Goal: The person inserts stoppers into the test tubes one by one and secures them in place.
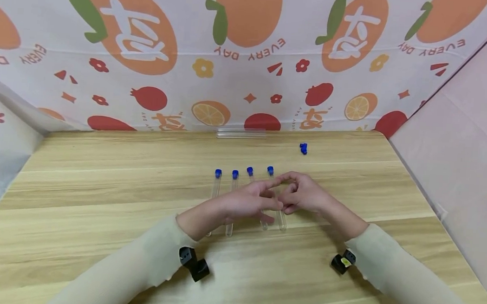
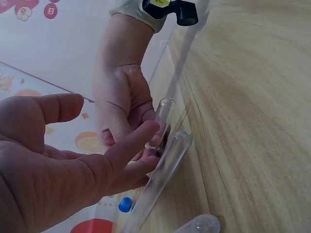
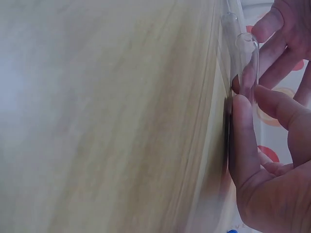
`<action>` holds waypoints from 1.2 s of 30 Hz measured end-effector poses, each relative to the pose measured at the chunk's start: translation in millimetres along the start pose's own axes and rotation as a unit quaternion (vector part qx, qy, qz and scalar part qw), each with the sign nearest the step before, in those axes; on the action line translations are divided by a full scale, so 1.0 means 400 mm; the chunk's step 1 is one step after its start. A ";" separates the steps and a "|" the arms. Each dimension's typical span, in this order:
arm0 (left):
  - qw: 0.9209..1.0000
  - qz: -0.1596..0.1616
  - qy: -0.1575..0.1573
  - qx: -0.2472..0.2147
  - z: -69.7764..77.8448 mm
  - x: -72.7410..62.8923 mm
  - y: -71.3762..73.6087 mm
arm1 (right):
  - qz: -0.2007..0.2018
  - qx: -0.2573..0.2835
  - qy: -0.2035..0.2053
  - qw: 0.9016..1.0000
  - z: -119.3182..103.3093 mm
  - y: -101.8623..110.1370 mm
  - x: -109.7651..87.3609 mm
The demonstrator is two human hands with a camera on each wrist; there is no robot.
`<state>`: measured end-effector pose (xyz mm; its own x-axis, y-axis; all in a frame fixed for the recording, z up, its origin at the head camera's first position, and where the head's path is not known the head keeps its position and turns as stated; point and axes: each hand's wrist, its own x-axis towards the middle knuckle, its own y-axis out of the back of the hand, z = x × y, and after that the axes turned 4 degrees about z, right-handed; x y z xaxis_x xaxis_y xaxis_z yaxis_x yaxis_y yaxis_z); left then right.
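Several clear test tubes with blue caps lie side by side on the wooden table. My right hand pinches the rightmost test tube between thumb and a finger, near the middle of its length. In the head view, the blue cap of that tube points away from me. From the left, my left hand reaches over the other tubes, its fingers extended beside the pinched tube; whether a fingertip touches it I cannot tell. A neighbouring test tube passes below the left fingers in the left wrist view.
Several clear tubes without visible caps lie at the table's back edge. A small cluster of blue caps sits at the back right. Behind the table hangs a fruit-printed cloth.
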<state>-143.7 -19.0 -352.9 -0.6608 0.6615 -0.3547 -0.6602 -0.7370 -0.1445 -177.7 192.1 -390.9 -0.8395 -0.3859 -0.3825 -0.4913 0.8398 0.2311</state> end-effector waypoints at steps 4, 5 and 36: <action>1.000 0.004 -0.006 0.008 0.000 -0.001 -0.004 | 0.005 -0.021 0.001 1.000 -0.002 -0.005 0.002; 1.000 0.004 -0.007 0.011 0.001 -0.001 -0.005 | 0.006 -0.026 0.002 1.000 -0.002 -0.005 0.002; 0.784 0.322 -0.181 0.500 0.036 -0.052 0.201 | 0.225 -0.234 0.104 0.940 -0.013 0.129 0.046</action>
<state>-188.2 -90.1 -344.0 -0.9100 0.3268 0.2553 0.0215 -0.5777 0.8160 -219.5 226.3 -381.3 -0.9901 -0.1391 0.0204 -0.0829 0.6948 0.7144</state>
